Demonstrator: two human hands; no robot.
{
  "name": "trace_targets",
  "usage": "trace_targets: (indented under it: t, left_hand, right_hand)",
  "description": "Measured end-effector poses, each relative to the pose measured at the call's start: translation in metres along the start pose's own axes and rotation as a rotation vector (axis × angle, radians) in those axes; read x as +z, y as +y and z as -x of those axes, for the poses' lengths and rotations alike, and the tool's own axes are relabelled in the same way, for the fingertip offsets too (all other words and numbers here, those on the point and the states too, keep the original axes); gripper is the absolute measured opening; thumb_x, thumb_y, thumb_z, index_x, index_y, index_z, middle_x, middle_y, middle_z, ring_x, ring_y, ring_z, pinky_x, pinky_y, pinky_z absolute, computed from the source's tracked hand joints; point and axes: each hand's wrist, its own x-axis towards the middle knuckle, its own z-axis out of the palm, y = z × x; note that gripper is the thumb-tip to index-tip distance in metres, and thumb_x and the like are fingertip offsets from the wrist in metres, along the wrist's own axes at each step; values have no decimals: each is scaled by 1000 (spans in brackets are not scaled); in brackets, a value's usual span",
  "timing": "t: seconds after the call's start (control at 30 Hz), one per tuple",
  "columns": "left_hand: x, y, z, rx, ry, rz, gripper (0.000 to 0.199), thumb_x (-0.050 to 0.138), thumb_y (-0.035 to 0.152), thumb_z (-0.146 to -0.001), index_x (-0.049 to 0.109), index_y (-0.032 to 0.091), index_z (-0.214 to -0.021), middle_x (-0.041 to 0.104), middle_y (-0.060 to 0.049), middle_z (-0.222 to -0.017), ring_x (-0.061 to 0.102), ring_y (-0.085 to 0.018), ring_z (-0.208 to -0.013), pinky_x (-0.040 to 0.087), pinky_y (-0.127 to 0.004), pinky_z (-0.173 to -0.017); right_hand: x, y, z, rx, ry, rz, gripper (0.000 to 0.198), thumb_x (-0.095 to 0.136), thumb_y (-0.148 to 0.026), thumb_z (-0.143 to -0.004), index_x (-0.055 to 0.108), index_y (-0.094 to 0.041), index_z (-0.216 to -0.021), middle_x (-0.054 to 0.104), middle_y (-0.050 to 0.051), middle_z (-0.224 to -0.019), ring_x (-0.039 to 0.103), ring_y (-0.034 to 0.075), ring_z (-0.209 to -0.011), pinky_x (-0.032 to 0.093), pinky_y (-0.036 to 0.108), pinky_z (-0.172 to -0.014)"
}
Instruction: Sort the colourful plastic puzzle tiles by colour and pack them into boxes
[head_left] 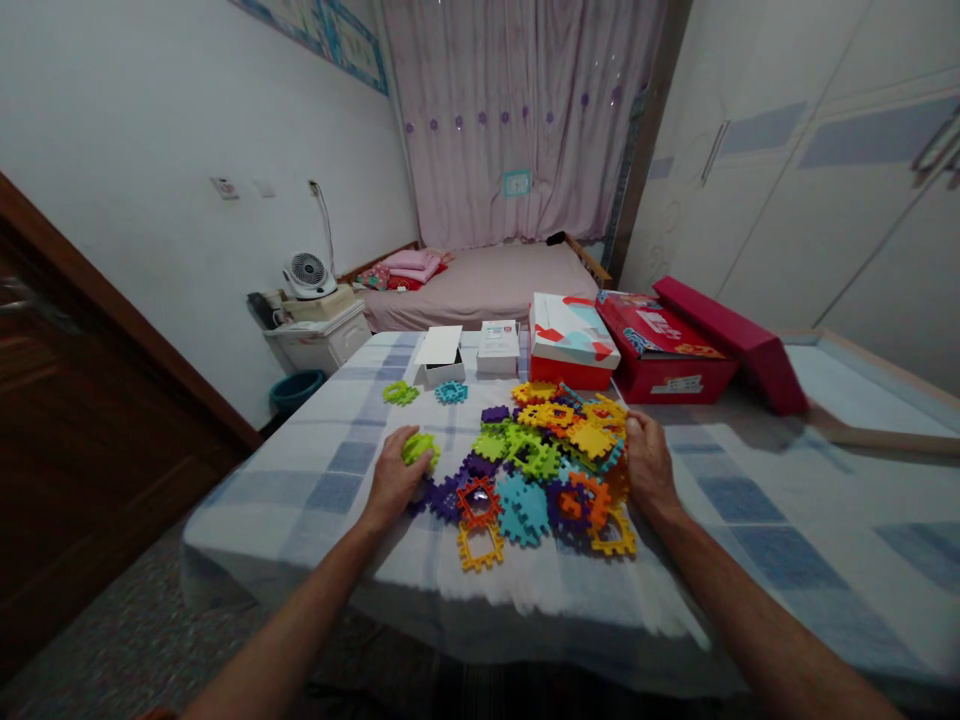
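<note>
My left hand is closed around a lime-green interlocking plastic piece, left of a heap of similar pieces. Dark purple pieces lie just beside and below that hand. At the heap's right side, my right hand rests against the yellow and orange pieces; most of its fingers are hidden, so its grip does not show. The heap mixes lime-green pieces, yellow pieces, a light-blue piece and a red open-centred piece. A yellow open-centred piece lies at the front.
Apart from the heap are a green piece and a blue piece. Behind stand a small white box, another white box, a white-and-red box and a red box. A checked cloth covers the table.
</note>
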Motion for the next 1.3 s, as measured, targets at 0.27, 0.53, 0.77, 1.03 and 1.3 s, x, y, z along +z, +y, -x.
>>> trace_targets:
  t: [0.27, 0.53, 0.77, 1.03, 1.3]
  left_hand:
    - [57, 55, -2, -2, -51, 308, 32, 57, 29, -75, 65, 18, -104, 61, -9, -119, 53, -21, -118, 34, -40, -109]
    - [71, 91, -21, 193, -129, 271, 31, 50, 32, -84, 63, 19, -109, 62, -7, -120, 54, -19, -116, 38, -37, -106]
    - [34, 27, -96, 62, 91, -368, 46, 48, 41, -85, 56, 16, -122, 44, -18, -141, 40, -32, -130, 30, -52, -107]
    - [20, -34, -128, -14, -125, -431, 52, 48, 49, -81, 56, 14, -119, 55, -19, -129, 45, -33, -125, 31, -51, -105]
    - [40, -10, -109, 174, -172, -269, 45, 40, 41, -88, 57, 17, -122, 59, -11, -127, 53, -20, -119, 40, -35, -102]
  right_hand:
    - [-1, -3, 1, 8, -3, -3, 49, 32, -52, -83, 55, -17, -108, 57, 13, -111, 51, 25, -107, 36, 41, -97]
    - [-6, -7, 1, 67, 2, -3, 49, 32, -51, -84, 57, -17, -108, 58, 12, -111, 51, 24, -106, 37, 39, -95]
    - [-6, -10, 2, 107, 2, -30, 49, 34, -52, -82, 57, -18, -109, 58, 11, -113, 51, 25, -108, 36, 40, -97]
    - [-8, -15, 8, 110, -31, -33, 50, 33, -55, -84, 55, -19, -112, 59, 11, -112, 53, 26, -106, 38, 41, -93]
    - [-6, -15, 8, 103, -41, -55, 47, 34, -54, -84, 57, -20, -108, 61, 10, -111, 54, 26, -105, 38, 41, -93]
